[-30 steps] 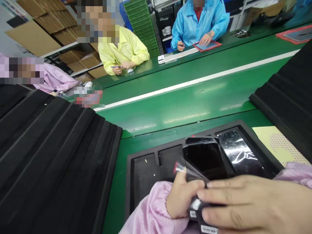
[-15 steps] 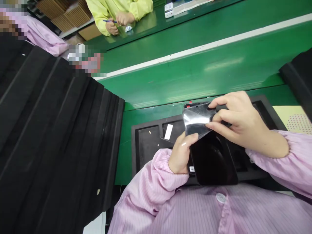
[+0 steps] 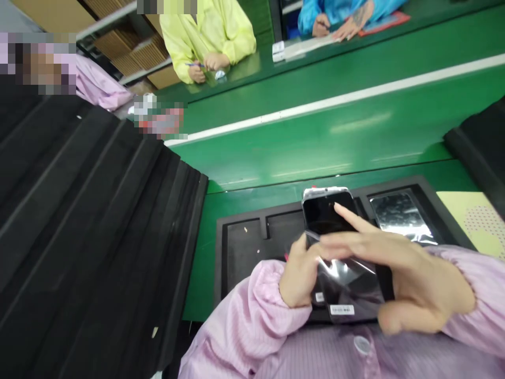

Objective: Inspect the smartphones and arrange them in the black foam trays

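A black phone (image 3: 327, 213) is held over a black foam tray (image 3: 240, 252), screen up. My left hand (image 3: 300, 276) grips its left edge, fingers closed round it. Across the screen lies my right hand (image 3: 402, 279), fingers stretched out flat, pressing a clear plastic film (image 3: 347, 279) onto the lower part of the glass. A small white barcode label (image 3: 342, 309) shows near the phone's bottom edge. Another film-wrapped phone (image 3: 398, 216) lies in the tray's right slot.
Stacked black foam trays (image 3: 90, 237) fill the left; more stand at right (image 3: 481, 142). A yellow perforated sheet (image 3: 477, 221) lies right of the tray. Beyond runs a green conveyor (image 3: 315, 137); a person in yellow (image 3: 209, 37) and a person in blue (image 3: 335, 16) sit across.
My right hand moved from the phone's top down over its lower half, and the film it held lifted near the top now lies flat on the screen. The view tilted up slightly.
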`<state>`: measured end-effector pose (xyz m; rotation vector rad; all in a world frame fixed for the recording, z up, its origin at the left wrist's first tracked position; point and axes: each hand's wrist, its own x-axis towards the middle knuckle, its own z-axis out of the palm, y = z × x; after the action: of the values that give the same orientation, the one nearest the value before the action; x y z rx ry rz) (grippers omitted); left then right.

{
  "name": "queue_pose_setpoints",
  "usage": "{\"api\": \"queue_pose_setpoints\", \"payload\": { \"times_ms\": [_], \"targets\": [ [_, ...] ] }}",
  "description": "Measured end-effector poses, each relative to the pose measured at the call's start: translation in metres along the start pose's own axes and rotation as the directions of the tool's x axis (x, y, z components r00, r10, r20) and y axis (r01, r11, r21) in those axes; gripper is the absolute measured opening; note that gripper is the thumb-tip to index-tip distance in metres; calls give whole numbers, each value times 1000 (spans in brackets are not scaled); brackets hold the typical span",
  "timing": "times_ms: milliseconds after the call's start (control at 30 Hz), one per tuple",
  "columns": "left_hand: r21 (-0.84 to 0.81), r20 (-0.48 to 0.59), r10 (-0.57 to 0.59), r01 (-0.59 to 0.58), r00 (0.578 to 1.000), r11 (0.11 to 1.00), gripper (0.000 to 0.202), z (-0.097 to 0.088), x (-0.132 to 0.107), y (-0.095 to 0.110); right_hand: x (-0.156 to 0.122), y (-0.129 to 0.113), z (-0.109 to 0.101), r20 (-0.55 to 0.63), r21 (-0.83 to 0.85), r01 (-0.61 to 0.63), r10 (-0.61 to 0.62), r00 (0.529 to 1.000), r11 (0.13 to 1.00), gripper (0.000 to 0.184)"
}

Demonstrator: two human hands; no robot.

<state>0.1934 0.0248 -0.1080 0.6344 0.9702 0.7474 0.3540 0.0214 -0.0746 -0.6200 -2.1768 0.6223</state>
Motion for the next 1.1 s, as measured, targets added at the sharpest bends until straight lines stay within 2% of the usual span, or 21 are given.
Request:
{"api": "queue_pose_setpoints", "payload": {
  "times_ms": [167,300,400,567,667,733,800,867,900,933,1000,1067,1100],
  "targets": [
    [175,31,85,-89,996,980,17,-4,-7,-7,-6,-11,6,9,-110,107,-106,994,988,55],
    [216,46,75,-84,996,973,18,-7,-10,-9,-2,-20,9,-69,-179,48,-61,996,983,43],
    [216,59,83,-93,995,972,20,-4,-11,-5,2,-22,10,-84,-153,24,-37,996,988,37],
    [211,29,37,-42,999,977,16,2,-12,2,2,-19,14,-63,-66,49,-53,997,997,31],
    [198,21,30,-34,999,980,21,-2,-11,-5,-3,-19,10,-128,-80,110,-120,985,991,20],
    [138,20,35,-37,999,990,28,-5,-9,-12,-9,-19,5,-252,-201,61,-111,961,978,18],
    [47,4,54,-54,999,997,36,-5,-7,-17,-17,-19,2,-438,-337,-166,2,899,927,20],
    [-41,-25,66,-67,998,997,40,-3,-7,-18,-24,-15,2,-567,-339,-452,204,798,825,28],
    [-76,-29,67,-69,997,995,42,-2,-7,-17,-27,-12,3,-551,-287,-565,349,758,774,30],
    [-108,-28,70,-73,997,991,44,0,-7,-16,-29,-9,5,-477,-220,-649,500,723,729,29],
    [-157,-41,80,-86,996,984,48,2,-7,-13,-33,-4,6,-242,-82,-760,727,642,644,26],
    [-184,-107,59,-78,992,980,43,2,-6,-7,-36,0,2,-88,58,-855,856,510,516,34],
    [-201,-158,40,-72,987,977,38,1,-5,-4,-39,2,-1,-75,118,-891,898,433,439,38]
  ]
}}
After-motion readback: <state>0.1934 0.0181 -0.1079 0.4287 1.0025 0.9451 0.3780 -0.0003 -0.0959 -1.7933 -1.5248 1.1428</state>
